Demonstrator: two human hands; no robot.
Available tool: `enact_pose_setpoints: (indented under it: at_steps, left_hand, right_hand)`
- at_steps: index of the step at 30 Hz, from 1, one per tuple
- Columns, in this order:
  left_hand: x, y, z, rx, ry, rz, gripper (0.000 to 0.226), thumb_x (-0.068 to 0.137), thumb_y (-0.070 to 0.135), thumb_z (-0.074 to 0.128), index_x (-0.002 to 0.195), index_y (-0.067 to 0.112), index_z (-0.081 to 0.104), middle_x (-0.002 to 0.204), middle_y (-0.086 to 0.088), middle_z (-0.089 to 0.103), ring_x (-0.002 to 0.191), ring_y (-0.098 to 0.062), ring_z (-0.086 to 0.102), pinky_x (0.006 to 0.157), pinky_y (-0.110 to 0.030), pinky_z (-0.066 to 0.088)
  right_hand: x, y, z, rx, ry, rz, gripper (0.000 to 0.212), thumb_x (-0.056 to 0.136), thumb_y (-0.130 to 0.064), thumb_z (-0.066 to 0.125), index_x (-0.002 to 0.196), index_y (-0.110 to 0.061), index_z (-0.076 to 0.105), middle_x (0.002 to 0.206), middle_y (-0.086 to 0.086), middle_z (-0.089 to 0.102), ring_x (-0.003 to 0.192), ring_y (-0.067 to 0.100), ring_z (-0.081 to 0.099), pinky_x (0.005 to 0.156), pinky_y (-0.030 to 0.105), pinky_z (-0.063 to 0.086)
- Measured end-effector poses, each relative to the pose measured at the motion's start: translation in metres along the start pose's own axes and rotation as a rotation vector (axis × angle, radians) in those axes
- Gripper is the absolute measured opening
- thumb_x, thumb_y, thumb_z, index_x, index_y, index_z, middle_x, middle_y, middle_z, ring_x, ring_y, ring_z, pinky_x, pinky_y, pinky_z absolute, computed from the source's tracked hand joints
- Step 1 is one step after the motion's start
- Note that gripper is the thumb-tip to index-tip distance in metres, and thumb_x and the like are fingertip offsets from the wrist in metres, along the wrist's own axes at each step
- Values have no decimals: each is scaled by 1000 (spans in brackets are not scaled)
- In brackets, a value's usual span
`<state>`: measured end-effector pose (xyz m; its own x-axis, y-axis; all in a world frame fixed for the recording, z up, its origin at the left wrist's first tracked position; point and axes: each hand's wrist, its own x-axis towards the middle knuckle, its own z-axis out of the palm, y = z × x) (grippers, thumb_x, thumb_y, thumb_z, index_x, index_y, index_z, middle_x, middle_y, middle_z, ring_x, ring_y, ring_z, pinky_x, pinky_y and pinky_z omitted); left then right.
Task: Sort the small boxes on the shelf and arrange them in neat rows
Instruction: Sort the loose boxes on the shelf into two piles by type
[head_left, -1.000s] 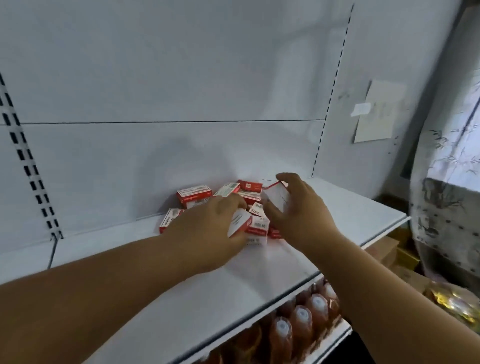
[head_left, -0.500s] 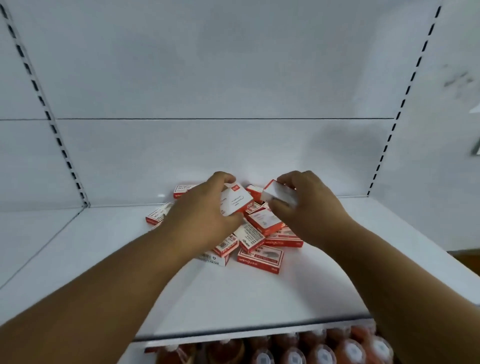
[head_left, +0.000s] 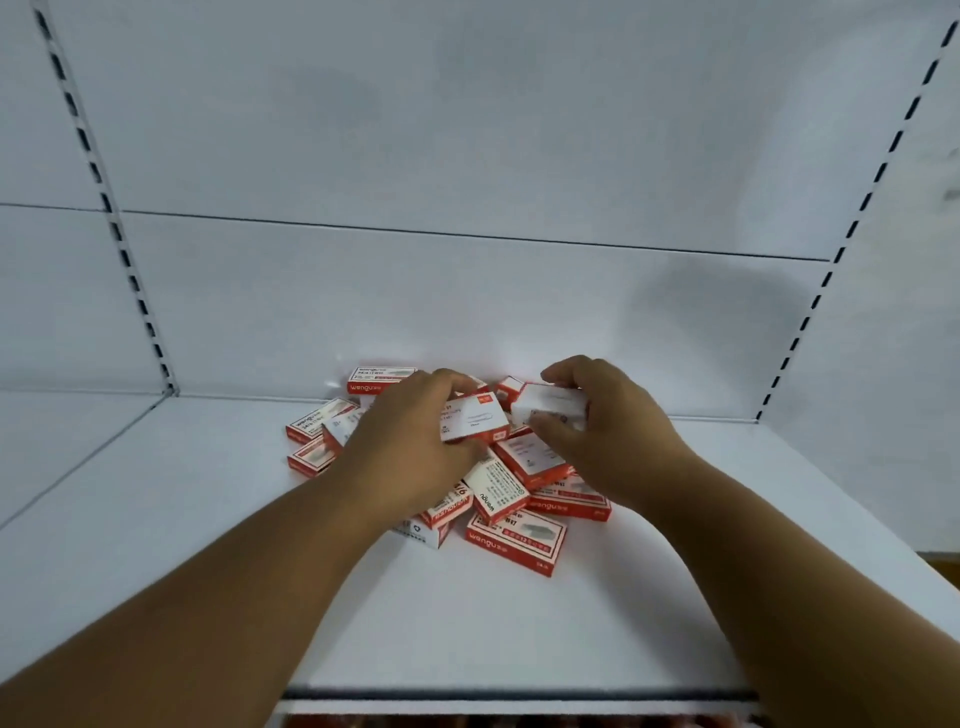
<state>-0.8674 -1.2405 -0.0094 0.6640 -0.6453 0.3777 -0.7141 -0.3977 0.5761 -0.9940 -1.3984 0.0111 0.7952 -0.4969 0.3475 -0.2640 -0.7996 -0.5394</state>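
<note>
Several small red-and-white boxes lie in a loose heap at the back middle of a white shelf. My left hand grips one box above the heap, white face toward me. My right hand pinches another box between thumb and fingers, just right of the first. The two held boxes are close together but apart. More boxes lie scattered to the left of my left hand, and one rests against the back wall.
White back panels rise behind the heap, with slotted uprights at left and right. The shelf's front edge runs below my forearms, with red items on the lower level just showing beneath it.
The view has swung from the shelf's right end to face it squarely. Both hands have stayed over the heap, each still holding its box; the right-hand box is now turned more level.
</note>
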Motion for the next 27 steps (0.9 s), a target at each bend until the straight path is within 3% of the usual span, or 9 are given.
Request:
enact_pose_setpoints:
  at_steps: [4, 8, 13, 17, 21, 24, 27]
  left_hand:
    - [-4, 5, -4, -1, -22, -47, 56, 76, 50, 73, 126, 47, 48, 109, 25, 56, 80, 3, 63, 59, -20, 57]
    - [-8, 10, -12, 67, 32, -66, 54, 79, 49, 72, 127, 43, 48, 121, 19, 58, 88, -3, 64, 66, -27, 60]
    - [-23, 9, -25, 64, 17, 0, 33, 83, 37, 71, 111, 42, 55, 113, 20, 55, 91, -1, 61, 67, -24, 59]
    - [-43, 2, -33, 162, -106, 155, 32, 78, 21, 66, 99, 43, 58, 105, 26, 50, 101, 1, 49, 82, -19, 46]
    - [-50, -9, -39, 268, -201, 269, 48, 73, 29, 61, 120, 37, 61, 120, 21, 52, 113, -2, 39, 96, -21, 34]
    - [-51, -16, -40, 264, -176, 306, 48, 77, 29, 71, 124, 35, 60, 123, 20, 53, 116, -3, 40, 99, -27, 36]
    - [-51, -23, -39, 187, -118, 354, 36, 80, 27, 73, 114, 34, 65, 116, 20, 58, 111, -4, 46, 95, -28, 40]
  right_hand:
    - [0, 1, 4, -36, -84, -39, 48, 85, -47, 66, 128, -35, 49, 118, -15, 54, 99, 9, 53, 77, 26, 51]
    - [-2, 6, 4, -67, 10, -90, 39, 85, -44, 64, 121, -37, 53, 127, -12, 54, 103, 6, 42, 88, 33, 46]
    - [-10, -2, 5, -71, 52, -222, 29, 83, -42, 66, 111, -38, 58, 124, -15, 56, 106, 4, 41, 89, 29, 39]
    - [-20, -11, 0, -235, -32, -425, 46, 75, -66, 53, 111, -38, 63, 121, -17, 56, 113, 11, 43, 93, 34, 34]
    - [-29, -17, 5, -432, -192, -471, 68, 69, -77, 40, 124, -42, 59, 146, -13, 41, 139, 18, 21, 107, 45, 20]
    - [-30, -21, 6, -444, -184, -463, 53, 80, -66, 54, 126, -40, 59, 151, -12, 37, 145, 18, 13, 112, 45, 13]
    - [-35, -25, 6, -360, -54, -487, 30, 90, -46, 59, 115, -31, 67, 137, -8, 54, 137, 20, 34, 108, 45, 24]
